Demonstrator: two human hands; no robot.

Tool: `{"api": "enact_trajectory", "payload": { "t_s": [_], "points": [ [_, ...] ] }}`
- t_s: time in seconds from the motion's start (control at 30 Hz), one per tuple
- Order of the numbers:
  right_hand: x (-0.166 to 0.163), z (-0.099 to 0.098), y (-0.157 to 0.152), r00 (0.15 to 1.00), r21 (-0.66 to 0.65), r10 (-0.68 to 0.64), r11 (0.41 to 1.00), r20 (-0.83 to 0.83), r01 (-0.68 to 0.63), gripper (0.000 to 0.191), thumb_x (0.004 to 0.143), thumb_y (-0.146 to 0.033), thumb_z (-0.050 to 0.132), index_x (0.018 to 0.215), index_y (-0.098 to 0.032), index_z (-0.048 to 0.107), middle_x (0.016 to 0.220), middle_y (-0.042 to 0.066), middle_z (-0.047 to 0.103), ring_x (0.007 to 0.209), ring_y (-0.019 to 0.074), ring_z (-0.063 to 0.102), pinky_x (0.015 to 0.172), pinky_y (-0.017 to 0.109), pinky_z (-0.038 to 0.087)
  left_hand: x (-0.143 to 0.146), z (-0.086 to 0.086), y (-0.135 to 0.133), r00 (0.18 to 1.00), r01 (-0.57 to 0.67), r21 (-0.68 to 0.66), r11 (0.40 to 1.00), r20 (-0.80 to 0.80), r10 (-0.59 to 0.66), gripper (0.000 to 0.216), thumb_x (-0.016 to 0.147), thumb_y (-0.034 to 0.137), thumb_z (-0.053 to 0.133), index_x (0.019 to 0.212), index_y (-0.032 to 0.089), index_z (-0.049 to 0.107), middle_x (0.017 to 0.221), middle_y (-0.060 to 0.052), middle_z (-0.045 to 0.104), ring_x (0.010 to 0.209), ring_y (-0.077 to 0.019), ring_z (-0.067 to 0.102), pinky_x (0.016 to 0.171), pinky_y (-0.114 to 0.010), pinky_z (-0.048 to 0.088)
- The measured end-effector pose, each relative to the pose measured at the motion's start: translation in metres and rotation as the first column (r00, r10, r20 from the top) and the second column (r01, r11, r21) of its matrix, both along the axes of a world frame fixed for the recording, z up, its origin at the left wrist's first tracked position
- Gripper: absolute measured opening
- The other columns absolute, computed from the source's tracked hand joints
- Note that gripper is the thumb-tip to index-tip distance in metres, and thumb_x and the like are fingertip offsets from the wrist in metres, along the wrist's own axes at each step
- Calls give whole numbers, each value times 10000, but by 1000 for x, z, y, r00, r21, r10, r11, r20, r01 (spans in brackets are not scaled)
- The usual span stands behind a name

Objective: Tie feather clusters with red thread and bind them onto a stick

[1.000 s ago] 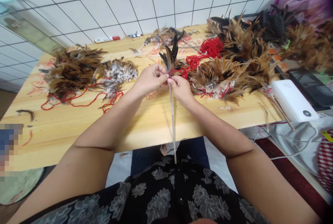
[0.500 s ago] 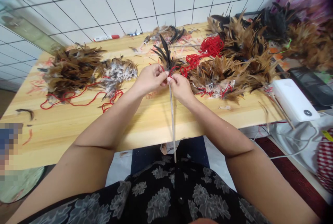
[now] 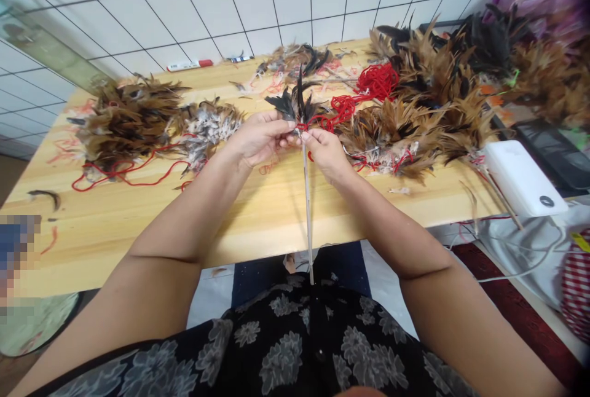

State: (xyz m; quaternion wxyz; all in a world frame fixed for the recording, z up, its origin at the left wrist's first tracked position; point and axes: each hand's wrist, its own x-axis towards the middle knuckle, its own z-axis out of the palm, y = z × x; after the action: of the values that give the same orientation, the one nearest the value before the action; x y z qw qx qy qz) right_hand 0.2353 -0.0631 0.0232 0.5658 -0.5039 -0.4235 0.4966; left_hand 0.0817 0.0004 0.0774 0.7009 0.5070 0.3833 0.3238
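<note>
Both hands meet at the top of a thin wooden stick [image 3: 307, 200], whose lower end reaches past the table edge to my body. Dark feathers [image 3: 298, 99] fan out from the stick's upper end, with red cord wound about their base. My left hand [image 3: 262, 137] pinches at the feather base from the left, its fingertips partly hidden. On the other side, my right hand [image 3: 325, 150] grips the stick just below the binding, thumb and finger closed. From there the red cord [image 3: 343, 108] trails right to a tangled red heap [image 3: 377, 82].
Brown feather bundles lie at the left [image 3: 131, 120] and right [image 3: 428, 77] of the wooden table [image 3: 258, 231]. A white power bank [image 3: 523, 179] sits at the right edge. A red-capped marker [image 3: 188, 66] lies by the tiled wall. Loose cord crosses the left side.
The dark feathers now fan wider to the left at the stick's top. My left hand has shifted slightly left and its fingers have moved; my right hand stays at the stick.
</note>
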Motion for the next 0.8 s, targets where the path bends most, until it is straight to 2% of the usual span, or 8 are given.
{"api": "enact_trajectory", "payload": {
  "t_s": [0.1, 0.2, 0.37, 0.47, 0.6, 0.7, 0.8],
  "points": [
    [2, -8, 4, 998, 36, 60, 998, -20, -59, 334, 1061, -321, 796, 764, -189, 720, 832, 13, 763, 912, 165, 687, 1022, 295, 536, -5, -6, 8, 997, 74, 20, 997, -3, -74, 239, 851, 82, 952, 722, 117, 753, 674, -70, 742, 571, -121, 701, 510, -141, 499],
    [6, -16, 8, 990, 78, 131, 989, -47, -127, 467, 936, -559, 938, 746, -193, 718, 853, 33, 784, 969, 194, 712, 1074, 331, 552, -11, -10, 16, 990, 140, 38, 989, 15, -141, 295, 822, 121, 1033, 732, 122, 752, 691, -72, 768, 588, -139, 736, 525, -144, 545],
    [8, -19, 11, 982, 107, 181, 979, -63, -173, 594, 831, -720, 976, 715, -207, 699, 868, 55, 802, 984, 204, 729, 1091, 353, 573, -14, -10, 19, 982, 190, 52, 980, 12, -191, 376, 783, 151, 1117, 734, 120, 746, 687, -70, 773, 565, -116, 709, 524, -132, 547],
    [7, -15, 9, 982, 89, 185, 979, -36, -181, 610, 814, -734, 985, 726, -208, 689, 829, 42, 778, 943, 195, 705, 1009, 337, 578, -10, -9, 14, 991, 133, 58, 989, -8, -133, 355, 801, 79, 1070, 726, 119, 725, 650, -54, 742, 541, -107, 684, 515, -134, 526],
    [5, -13, 6, 989, 109, 147, 983, -13, -145, 625, 826, -744, 965, 733, -206, 661, 764, 1, 692, 852, 165, 623, 897, 306, 535, -1, -10, 1, 996, -18, 134, 991, -79, 29, 366, 858, -62, 905, 733, 158, 640, 596, -8, 686, 512, -107, 645, 502, -147, 484],
    [4, -14, 6, 993, 107, 114, 988, 23, -115, 604, 861, -716, 944, 739, -199, 657, 760, -9, 649, 824, 152, 570, 851, 300, 486, 7, -11, -8, 982, -110, 249, 962, -123, 144, 386, 858, -131, 793, 759, 184, 593, 583, 36, 639, 498, -106, 603, 495, -160, 444],
    [4, -13, 6, 995, 100, 91, 990, 48, -95, 579, 883, -685, 935, 740, -199, 655, 760, -14, 627, 814, 148, 541, 834, 302, 453, 11, -12, -12, 966, -137, 334, 933, -165, 200, 384, 868, -143, 723, 780, 199, 571, 607, 55, 602, 518, -114, 602, 513, -181, 447]
  ]
}}
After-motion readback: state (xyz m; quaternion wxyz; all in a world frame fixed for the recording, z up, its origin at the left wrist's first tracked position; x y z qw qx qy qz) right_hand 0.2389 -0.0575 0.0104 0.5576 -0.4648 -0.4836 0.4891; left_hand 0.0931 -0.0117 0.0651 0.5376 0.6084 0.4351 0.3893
